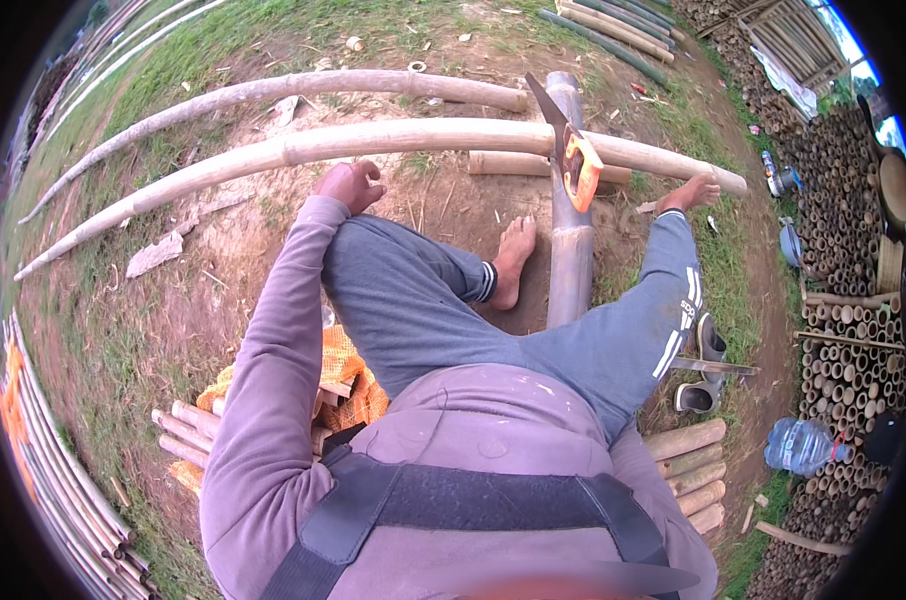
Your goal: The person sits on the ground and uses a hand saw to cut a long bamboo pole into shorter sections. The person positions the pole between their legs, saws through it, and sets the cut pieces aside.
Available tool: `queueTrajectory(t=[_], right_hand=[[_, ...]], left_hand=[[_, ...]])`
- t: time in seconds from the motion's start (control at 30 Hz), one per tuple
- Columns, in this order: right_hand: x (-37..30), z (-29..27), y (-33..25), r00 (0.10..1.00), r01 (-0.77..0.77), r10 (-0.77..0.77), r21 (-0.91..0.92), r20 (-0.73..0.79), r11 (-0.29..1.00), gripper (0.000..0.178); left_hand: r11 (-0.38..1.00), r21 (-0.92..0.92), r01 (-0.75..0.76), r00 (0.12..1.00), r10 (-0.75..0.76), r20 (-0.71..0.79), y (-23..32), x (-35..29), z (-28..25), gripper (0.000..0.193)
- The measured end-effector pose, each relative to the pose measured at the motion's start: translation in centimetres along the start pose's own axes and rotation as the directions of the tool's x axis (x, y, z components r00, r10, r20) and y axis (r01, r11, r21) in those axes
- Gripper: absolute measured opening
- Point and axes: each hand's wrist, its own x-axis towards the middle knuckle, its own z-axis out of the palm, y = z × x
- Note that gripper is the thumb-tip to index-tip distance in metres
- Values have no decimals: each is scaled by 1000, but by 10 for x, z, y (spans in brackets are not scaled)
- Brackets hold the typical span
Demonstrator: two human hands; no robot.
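A seated person's left hand (351, 186) is loosely curled and holds nothing visible; the right hand is out of sight, its grip unknowable.

Just beyond the left hand, near but apparently not touching, a long pale bamboo pole (373, 140) lies crosswise over a thick grey bamboo culm (573, 250), the bare right foot (688, 192) against its right end. It looks stiff, smooth, probably hollow and fairly light for its length, though likely to roll; a full-hand grip near the crossing seems steadiest. There, an orange-handled handsaw (581, 170) leans against the pole; its closed grip offers the safe hold, clear of the thin, probably flexible blade.
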Motion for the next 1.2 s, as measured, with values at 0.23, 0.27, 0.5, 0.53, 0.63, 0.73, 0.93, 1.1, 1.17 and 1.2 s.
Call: queueTrajectory(t=[0.23, 0.27, 0.5, 0.53, 0.63, 0.73, 0.93, 1.1, 1.17, 1.2], right_hand=[[-56, -117, 172, 986, -59, 127, -477, 112, 877, 55], [-48, -127, 202, 986, -34, 117, -554, 116, 832, 55], [-32, -63, 124, 874, 7, -211, 422, 438, 907, 48], [-31, -55, 108, 824, 66, -289, 425, 487, 903, 45], [-75, -32, 73, 684, 323, -399, 237, 610, 916, 39], [-136, -27, 61, 606, 535, -355, -35, 711, 844, 29], [-131, -22, 65, 486, 571, -466, 134, 739, 810, 32], [-124, -20, 69, 547, 403, -428, 222, 720, 888, 31], [-127, -16, 68, 537, 366, -416, 242, 734, 899, 30], [-132, -13, 68, 530, 394, -426, 232, 733, 889, 30]], left_hand=[[985, -16, 171, 985, -171, -7, 0, -19, -9, 48], [990, -6, 144, 989, -144, 28, 15, -13, -12, 48], [969, -224, 106, 993, -92, 72, 14, -28, -26, 56], [951, -298, 77, 994, -51, 96, 18, -31, -33, 59], [922, -386, 19, 999, 0, 48, 44, -61, -63, 63], [926, -375, 46, 999, -36, 33, 51, -91, -79, 65], [923, -359, 140, 990, -139, 29, 26, -133, -70, 66], [945, -112, 306, 952, -303, 49, 33, -155, -50, 78], [940, -179, 289, 957, -290, 24, 24, -155, -41, 78], [933, -215, 290, 956, -294, 13, 16, -157, -32, 77]])
